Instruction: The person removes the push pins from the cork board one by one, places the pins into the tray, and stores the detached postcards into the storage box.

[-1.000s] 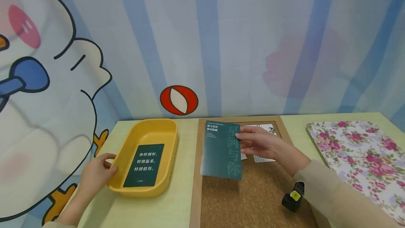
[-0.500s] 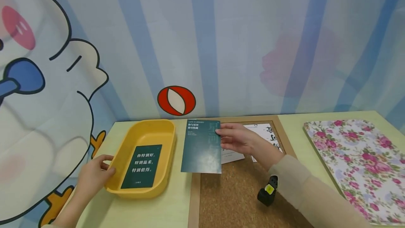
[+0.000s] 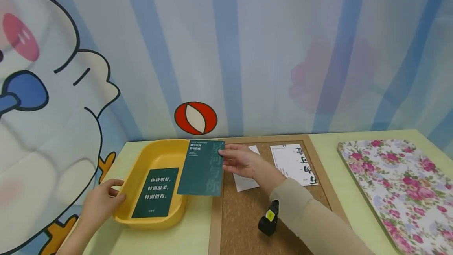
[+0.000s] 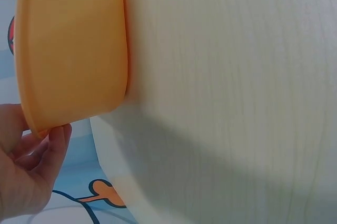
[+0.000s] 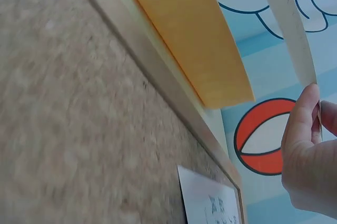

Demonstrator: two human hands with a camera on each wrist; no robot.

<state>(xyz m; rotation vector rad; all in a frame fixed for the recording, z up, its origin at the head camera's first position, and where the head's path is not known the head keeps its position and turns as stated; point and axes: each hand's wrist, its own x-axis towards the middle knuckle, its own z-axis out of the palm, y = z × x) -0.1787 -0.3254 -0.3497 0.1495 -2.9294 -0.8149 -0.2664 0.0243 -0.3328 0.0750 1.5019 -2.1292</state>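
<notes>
My right hand (image 3: 242,163) pinches the right edge of a dark green card (image 3: 201,168), held up where the yellow tray's right side meets the corkboard's left frame. In the right wrist view the card (image 5: 292,29) is seen nearly edge-on between thumb and fingers of the hand (image 5: 310,161). A second green card with white writing (image 3: 155,193) lies in the yellow tray (image 3: 141,164). My left hand (image 3: 100,204) grips the tray's left rim; in the left wrist view the hand (image 4: 31,166) has its fingers at the rim of the tray (image 4: 73,50).
Two white cards, one near the middle (image 3: 246,180) and one to the right (image 3: 293,164), lie on the corkboard (image 3: 240,223). A floral board (image 3: 400,184) lies at the right of the table. Behind the table hangs a striped cloth (image 3: 269,50) with cartoon prints.
My right hand has carried the green card leftward, from over the corkboard to the tray's right edge, uncovering the white cards. My left hand keeps its grip on the tray.
</notes>
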